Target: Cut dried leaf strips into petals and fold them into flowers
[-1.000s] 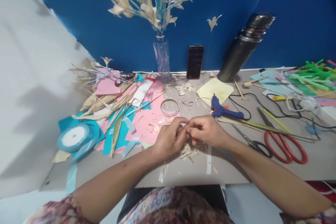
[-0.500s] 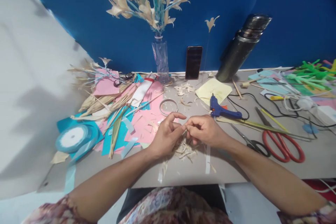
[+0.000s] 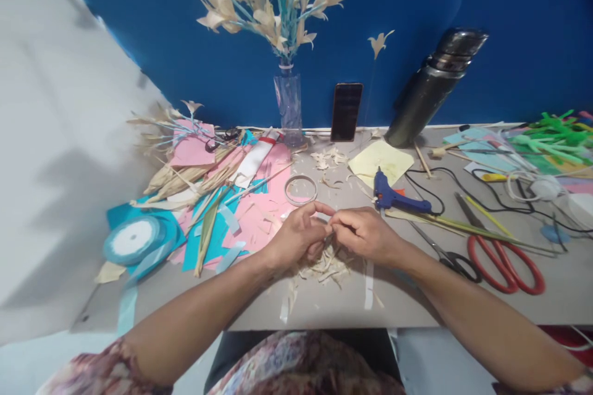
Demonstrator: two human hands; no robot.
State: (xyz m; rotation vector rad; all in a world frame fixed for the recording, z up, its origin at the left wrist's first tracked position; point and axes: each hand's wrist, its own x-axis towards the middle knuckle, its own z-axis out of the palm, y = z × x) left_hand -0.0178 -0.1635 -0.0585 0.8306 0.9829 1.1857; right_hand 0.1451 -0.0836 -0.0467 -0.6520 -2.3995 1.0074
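My left hand [image 3: 299,234] and my right hand [image 3: 364,233] meet fingertip to fingertip over the middle of the table. Both are closed in a pinch, and whatever sits between the fingertips is too small to make out. Under them lies a heap of pale, dry husk scraps [image 3: 327,268]. Just beyond my left hand is a roll of tape [image 3: 300,190] lying flat. A blue glue gun [image 3: 398,199] rests past my right hand, its nozzle pointing to the wall.
Left are a light-blue ribbon spool [image 3: 134,239], dried husks [image 3: 185,176] and coloured paper. A bottle [image 3: 290,105] of husk flowers, a phone [image 3: 346,112] and a black flask [image 3: 435,89] stand along the wall. Red-handled scissors [image 3: 504,262] and black-handled scissors [image 3: 456,262] lie right.
My fingers have shifted slightly, the left fingers curling in closer to the right ones. The whole view has slid a little, so everything appears farther right.
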